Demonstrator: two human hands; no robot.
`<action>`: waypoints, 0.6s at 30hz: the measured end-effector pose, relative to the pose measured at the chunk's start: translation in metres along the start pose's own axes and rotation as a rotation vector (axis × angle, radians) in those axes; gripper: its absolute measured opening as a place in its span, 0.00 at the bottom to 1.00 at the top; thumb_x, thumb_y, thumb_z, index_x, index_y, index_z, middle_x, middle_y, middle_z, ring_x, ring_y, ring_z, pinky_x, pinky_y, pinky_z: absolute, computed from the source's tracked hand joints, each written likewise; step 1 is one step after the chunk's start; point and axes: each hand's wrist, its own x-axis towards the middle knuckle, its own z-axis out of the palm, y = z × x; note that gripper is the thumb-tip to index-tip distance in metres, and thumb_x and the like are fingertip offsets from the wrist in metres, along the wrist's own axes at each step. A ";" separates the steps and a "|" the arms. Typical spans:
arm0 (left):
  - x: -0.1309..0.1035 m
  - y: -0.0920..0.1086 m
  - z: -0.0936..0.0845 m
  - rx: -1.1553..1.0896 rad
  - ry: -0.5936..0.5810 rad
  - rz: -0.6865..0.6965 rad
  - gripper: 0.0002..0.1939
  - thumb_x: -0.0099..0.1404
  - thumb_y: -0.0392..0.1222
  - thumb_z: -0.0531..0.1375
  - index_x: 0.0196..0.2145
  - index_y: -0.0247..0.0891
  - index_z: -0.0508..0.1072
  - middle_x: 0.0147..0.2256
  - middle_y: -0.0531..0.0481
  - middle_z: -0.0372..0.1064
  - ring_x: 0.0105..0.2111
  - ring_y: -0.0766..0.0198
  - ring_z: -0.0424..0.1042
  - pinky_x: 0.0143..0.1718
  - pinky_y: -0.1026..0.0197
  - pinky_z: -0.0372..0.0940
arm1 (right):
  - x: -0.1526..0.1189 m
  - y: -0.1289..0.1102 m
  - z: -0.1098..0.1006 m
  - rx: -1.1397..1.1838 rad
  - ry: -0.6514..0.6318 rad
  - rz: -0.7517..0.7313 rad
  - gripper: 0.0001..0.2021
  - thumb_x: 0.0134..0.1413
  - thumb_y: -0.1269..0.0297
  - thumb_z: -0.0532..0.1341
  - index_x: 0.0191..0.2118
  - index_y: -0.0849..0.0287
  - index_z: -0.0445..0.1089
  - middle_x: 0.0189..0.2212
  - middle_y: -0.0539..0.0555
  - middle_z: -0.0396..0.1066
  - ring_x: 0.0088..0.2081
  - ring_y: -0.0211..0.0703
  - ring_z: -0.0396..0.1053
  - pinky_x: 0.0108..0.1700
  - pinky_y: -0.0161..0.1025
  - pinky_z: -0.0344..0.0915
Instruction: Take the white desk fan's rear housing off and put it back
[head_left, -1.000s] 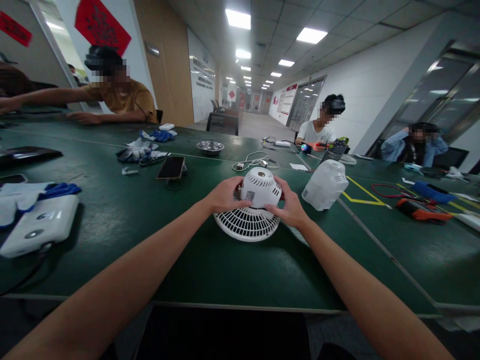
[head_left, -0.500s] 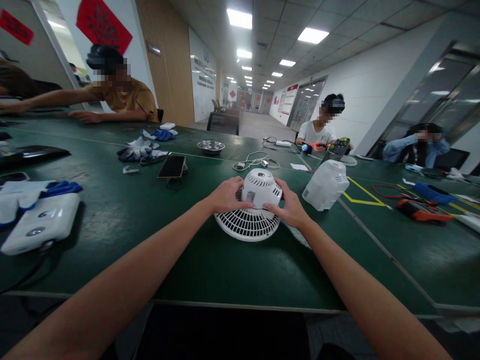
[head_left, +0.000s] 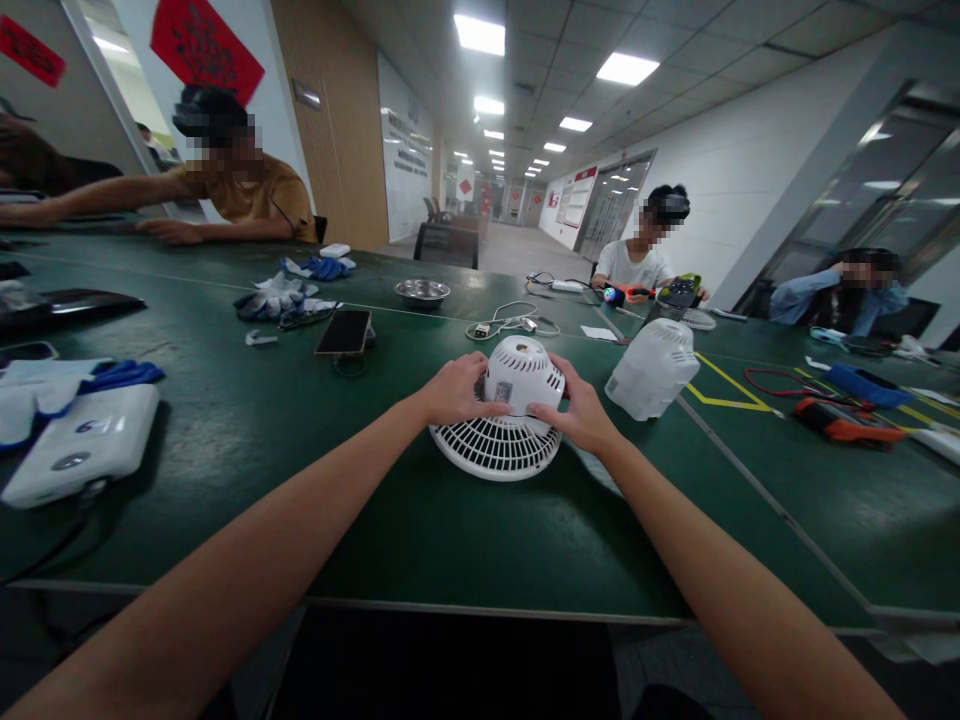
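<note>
A white fan head lies face down on the green table, its round slotted grille beneath the vented motor housing. My left hand grips the housing from the left, thumb across its front near a small label. From the right, my right hand holds the same housing, its thumb also on the front. The fingers behind the housing are partly hidden. Just right of my right hand stands a separate white plastic piece with vent slots at its top.
Beyond the fan lie a white cable and a metal bowl. Leftward are a phone, gloves and a white box-shaped device. An orange meter lies to the right. Other people sit around the table.
Both hands keep their hold on the fan housing, which stays in practically the same place. Nothing has been taken hold of or let go.
</note>
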 end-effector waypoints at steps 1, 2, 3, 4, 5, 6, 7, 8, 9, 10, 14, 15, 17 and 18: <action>0.000 0.000 0.000 -0.007 -0.002 -0.004 0.38 0.58 0.67 0.63 0.56 0.37 0.70 0.52 0.38 0.68 0.50 0.45 0.69 0.51 0.42 0.64 | 0.000 -0.001 0.001 -0.014 0.006 0.000 0.43 0.49 0.50 0.71 0.68 0.52 0.55 0.59 0.61 0.69 0.55 0.61 0.71 0.55 0.58 0.70; 0.000 0.000 0.000 -0.011 -0.006 -0.005 0.38 0.58 0.67 0.63 0.56 0.37 0.71 0.52 0.38 0.68 0.50 0.45 0.68 0.51 0.42 0.65 | 0.000 -0.002 0.001 -0.031 0.011 -0.001 0.44 0.47 0.49 0.72 0.68 0.52 0.54 0.59 0.61 0.69 0.56 0.61 0.70 0.56 0.59 0.68; 0.000 -0.001 0.001 -0.010 -0.010 -0.004 0.37 0.58 0.67 0.63 0.56 0.37 0.71 0.52 0.38 0.67 0.50 0.45 0.68 0.51 0.41 0.64 | 0.000 -0.003 0.002 -0.047 0.016 -0.003 0.45 0.46 0.49 0.72 0.68 0.52 0.54 0.60 0.61 0.68 0.56 0.62 0.70 0.58 0.60 0.66; 0.001 -0.002 0.001 -0.002 -0.013 -0.003 0.37 0.58 0.67 0.62 0.56 0.37 0.71 0.53 0.37 0.67 0.51 0.44 0.68 0.51 0.41 0.64 | 0.000 -0.004 0.002 -0.058 0.019 -0.002 0.46 0.46 0.49 0.73 0.67 0.52 0.54 0.60 0.61 0.68 0.57 0.62 0.69 0.59 0.61 0.65; 0.001 -0.003 0.002 0.013 -0.017 -0.002 0.37 0.59 0.66 0.62 0.56 0.37 0.72 0.53 0.37 0.66 0.51 0.43 0.67 0.52 0.40 0.63 | 0.001 -0.005 0.002 -0.061 0.018 0.001 0.46 0.45 0.49 0.73 0.67 0.52 0.54 0.60 0.61 0.68 0.57 0.62 0.69 0.59 0.62 0.65; 0.001 -0.004 0.003 0.032 -0.018 -0.005 0.36 0.59 0.66 0.61 0.55 0.37 0.72 0.53 0.37 0.66 0.51 0.43 0.67 0.52 0.39 0.63 | 0.001 -0.006 0.002 -0.053 0.016 0.008 0.45 0.46 0.49 0.73 0.67 0.51 0.55 0.60 0.61 0.68 0.56 0.62 0.70 0.59 0.62 0.65; 0.001 -0.006 0.003 0.051 -0.017 -0.009 0.36 0.59 0.67 0.61 0.55 0.37 0.73 0.53 0.37 0.65 0.52 0.42 0.66 0.52 0.38 0.62 | 0.001 -0.006 0.002 -0.037 0.016 0.016 0.44 0.46 0.49 0.72 0.67 0.51 0.55 0.59 0.61 0.69 0.55 0.61 0.71 0.58 0.61 0.66; 0.001 -0.007 0.004 0.066 -0.015 -0.014 0.36 0.59 0.67 0.61 0.55 0.37 0.73 0.53 0.37 0.65 0.52 0.41 0.66 0.52 0.37 0.62 | 0.001 -0.006 0.002 -0.018 0.014 0.023 0.44 0.46 0.49 0.72 0.67 0.51 0.56 0.58 0.60 0.69 0.55 0.61 0.71 0.57 0.61 0.67; 0.001 -0.008 0.005 0.074 -0.014 -0.017 0.36 0.59 0.67 0.61 0.55 0.38 0.73 0.53 0.37 0.65 0.52 0.41 0.66 0.52 0.37 0.62 | 0.002 -0.006 0.002 0.003 0.015 0.028 0.44 0.46 0.49 0.72 0.66 0.51 0.56 0.58 0.60 0.70 0.54 0.60 0.72 0.56 0.61 0.68; 0.001 -0.009 0.006 0.076 -0.013 -0.018 0.36 0.59 0.66 0.61 0.55 0.39 0.73 0.53 0.37 0.65 0.52 0.41 0.66 0.52 0.37 0.62 | 0.002 -0.006 0.002 0.021 0.015 0.027 0.43 0.46 0.49 0.73 0.66 0.51 0.56 0.58 0.60 0.70 0.53 0.60 0.72 0.56 0.61 0.68; 0.002 -0.011 0.006 0.056 -0.015 -0.016 0.36 0.58 0.66 0.62 0.56 0.40 0.72 0.53 0.38 0.65 0.52 0.41 0.66 0.52 0.37 0.62 | 0.002 -0.005 0.001 0.038 0.013 -0.004 0.43 0.46 0.50 0.73 0.66 0.50 0.56 0.58 0.60 0.69 0.54 0.60 0.71 0.57 0.61 0.67; 0.002 -0.010 0.006 0.050 -0.018 -0.019 0.36 0.57 0.66 0.62 0.56 0.40 0.73 0.53 0.38 0.65 0.52 0.41 0.66 0.52 0.37 0.62 | 0.002 -0.005 0.001 0.035 0.013 -0.010 0.43 0.46 0.50 0.73 0.66 0.50 0.56 0.58 0.60 0.69 0.55 0.60 0.71 0.58 0.61 0.67; 0.002 -0.009 0.004 0.038 -0.028 -0.027 0.36 0.57 0.65 0.62 0.56 0.39 0.73 0.54 0.38 0.65 0.52 0.42 0.66 0.52 0.38 0.62 | 0.002 -0.005 0.002 0.027 0.012 -0.012 0.44 0.46 0.50 0.73 0.66 0.51 0.56 0.58 0.60 0.69 0.55 0.60 0.71 0.58 0.61 0.66; 0.003 -0.008 0.004 0.032 -0.035 -0.031 0.36 0.58 0.65 0.62 0.55 0.38 0.73 0.54 0.38 0.65 0.52 0.42 0.66 0.52 0.38 0.62 | 0.002 -0.005 0.002 0.021 0.013 -0.010 0.44 0.46 0.50 0.73 0.67 0.51 0.56 0.58 0.60 0.69 0.55 0.60 0.71 0.58 0.61 0.66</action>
